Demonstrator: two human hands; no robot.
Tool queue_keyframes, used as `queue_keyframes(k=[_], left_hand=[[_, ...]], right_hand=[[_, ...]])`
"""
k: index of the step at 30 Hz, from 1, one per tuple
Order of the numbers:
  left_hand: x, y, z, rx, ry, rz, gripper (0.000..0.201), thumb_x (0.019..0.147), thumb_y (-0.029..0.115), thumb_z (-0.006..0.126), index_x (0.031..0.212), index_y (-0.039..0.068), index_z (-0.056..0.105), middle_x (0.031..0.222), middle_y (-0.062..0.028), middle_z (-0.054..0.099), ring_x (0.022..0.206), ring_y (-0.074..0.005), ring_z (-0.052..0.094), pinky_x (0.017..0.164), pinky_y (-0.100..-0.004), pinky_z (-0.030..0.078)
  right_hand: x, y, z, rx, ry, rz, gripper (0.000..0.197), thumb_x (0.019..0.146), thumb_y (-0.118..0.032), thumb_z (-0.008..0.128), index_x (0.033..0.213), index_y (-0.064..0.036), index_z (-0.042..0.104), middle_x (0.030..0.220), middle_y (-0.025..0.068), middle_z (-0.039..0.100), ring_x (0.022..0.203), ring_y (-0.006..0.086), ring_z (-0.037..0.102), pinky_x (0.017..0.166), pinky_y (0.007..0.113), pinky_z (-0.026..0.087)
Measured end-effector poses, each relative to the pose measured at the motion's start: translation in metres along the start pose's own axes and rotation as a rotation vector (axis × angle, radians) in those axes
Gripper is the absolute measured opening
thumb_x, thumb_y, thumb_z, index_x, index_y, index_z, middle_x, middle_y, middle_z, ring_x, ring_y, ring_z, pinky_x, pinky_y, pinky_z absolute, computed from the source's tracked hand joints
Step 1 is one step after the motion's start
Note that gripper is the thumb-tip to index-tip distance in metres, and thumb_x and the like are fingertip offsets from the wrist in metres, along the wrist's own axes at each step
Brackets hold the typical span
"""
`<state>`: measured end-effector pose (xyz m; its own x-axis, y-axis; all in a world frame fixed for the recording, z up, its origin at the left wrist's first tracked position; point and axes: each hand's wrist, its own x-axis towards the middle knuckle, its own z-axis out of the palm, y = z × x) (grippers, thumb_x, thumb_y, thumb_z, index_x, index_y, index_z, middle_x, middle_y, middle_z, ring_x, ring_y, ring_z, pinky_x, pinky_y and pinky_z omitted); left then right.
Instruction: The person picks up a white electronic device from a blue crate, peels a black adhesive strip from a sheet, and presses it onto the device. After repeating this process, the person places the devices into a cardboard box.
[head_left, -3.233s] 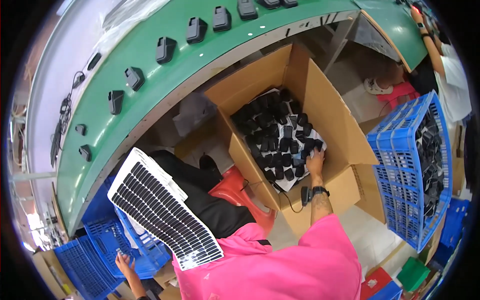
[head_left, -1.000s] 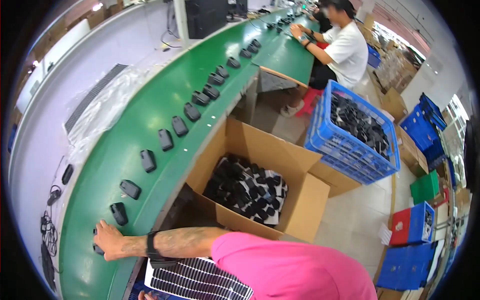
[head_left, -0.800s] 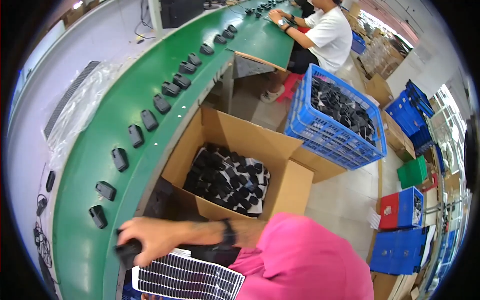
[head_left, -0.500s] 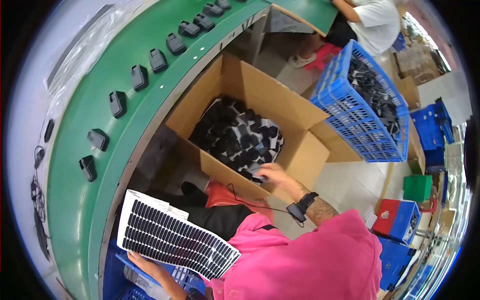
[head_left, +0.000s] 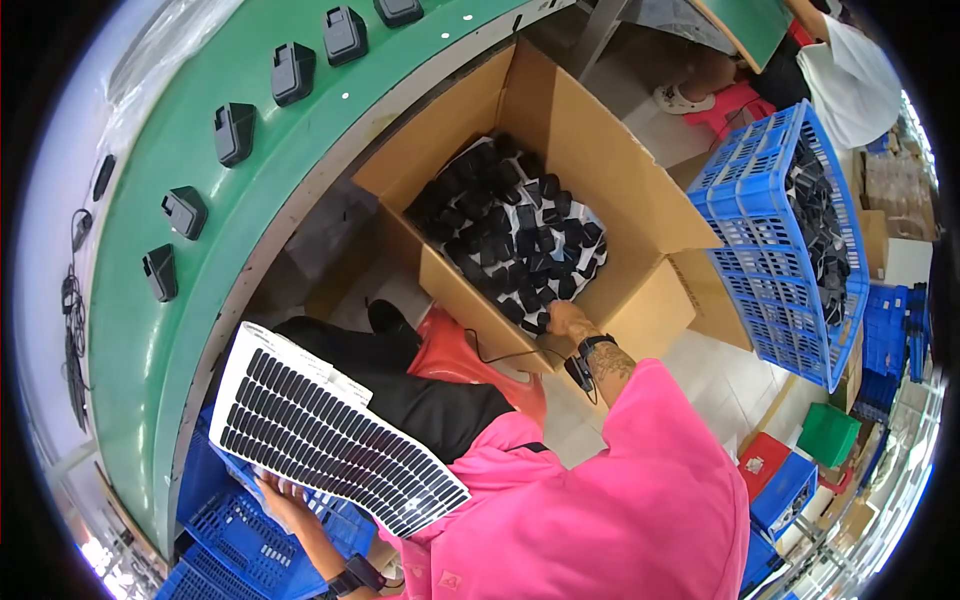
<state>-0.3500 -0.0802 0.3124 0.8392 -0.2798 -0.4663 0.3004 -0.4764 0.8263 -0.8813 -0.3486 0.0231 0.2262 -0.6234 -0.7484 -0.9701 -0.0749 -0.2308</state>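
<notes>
A white sheet with rows of black stickers [head_left: 335,435] lies tilted across my lap. My left hand [head_left: 286,500] grips its lower left edge from beneath, with part of the fingers hidden behind the sheet. My right hand [head_left: 572,322] is lowered over the near right wall of an open cardboard box [head_left: 475,300]. Its fingers are curled together at a small black plastic part [head_left: 541,322]; the fingertips are partly hidden. Inside the box are many black plastic parts [head_left: 525,240], mixed with pale pieces.
Several black plastic housings [head_left: 234,135] stand in a row on the green bench [head_left: 130,350]. A tall blue crate [head_left: 740,220] of dark parts is beyond the box. Blue baskets [head_left: 240,540] lie below my left hand, beside a red stool [head_left: 465,365]. Another person [head_left: 850,80] sits at the far right.
My view has shifted, so the box and bench appear larger. My right hand has dropped lower into the box's near corner, its fingers now curled. My left hand stays at the sheet.
</notes>
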Motion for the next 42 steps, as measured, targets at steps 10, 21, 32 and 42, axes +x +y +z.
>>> queue_keyframes(k=[10,21,32,42], left_hand=[[-0.014,-0.017,-0.001,0.085,0.053,-0.081,0.063,0.095,0.056,0.037,0.141,0.013,0.039,0.131,-0.0091,0.053,0.111,-0.0232,0.057,0.087,-0.0345,0.051],[-0.008,-0.033,-0.018,-0.017,-0.074,-0.071,0.057,0.097,0.045,0.041,0.138,0.006,0.041,0.13,-0.0089,0.053,0.114,-0.0213,0.055,0.094,-0.0337,0.046],[-0.024,-0.027,-0.008,0.05,-0.014,-0.169,0.056,0.097,0.045,0.042,0.136,0.005,0.042,0.128,-0.0076,0.054,0.115,-0.0183,0.053,0.096,-0.0319,0.044],[-0.014,-0.041,-0.016,0.106,-0.094,-0.11,0.055,0.099,0.041,0.041,0.136,0.001,0.042,0.128,-0.0083,0.054,0.114,-0.0187,0.053,0.098,-0.0293,0.04]], right_hand=[[0.002,-0.021,0.032,0.18,0.094,0.068,0.039,0.074,-0.014,0.068,0.11,-0.0003,0.061,0.096,0.0249,0.066,0.093,0.039,0.063,0.082,0.044,0.052],[0.048,-0.033,-0.055,0.242,0.646,0.022,0.046,0.077,-0.005,0.059,0.122,-0.0028,0.051,0.125,0.0245,0.049,0.102,0.0435,0.057,0.086,0.048,0.049],[0.072,-0.035,-0.076,-0.052,0.286,0.015,0.054,0.069,-0.011,0.076,0.115,-0.0036,0.05,0.121,0.0227,0.052,0.099,0.0406,0.06,0.083,0.047,0.051],[0.0,-0.013,-0.073,-0.128,0.169,-0.14,0.04,0.071,-0.019,0.075,0.102,-0.0008,0.057,0.09,0.0222,0.065,0.086,0.0383,0.065,0.073,0.046,0.053]])
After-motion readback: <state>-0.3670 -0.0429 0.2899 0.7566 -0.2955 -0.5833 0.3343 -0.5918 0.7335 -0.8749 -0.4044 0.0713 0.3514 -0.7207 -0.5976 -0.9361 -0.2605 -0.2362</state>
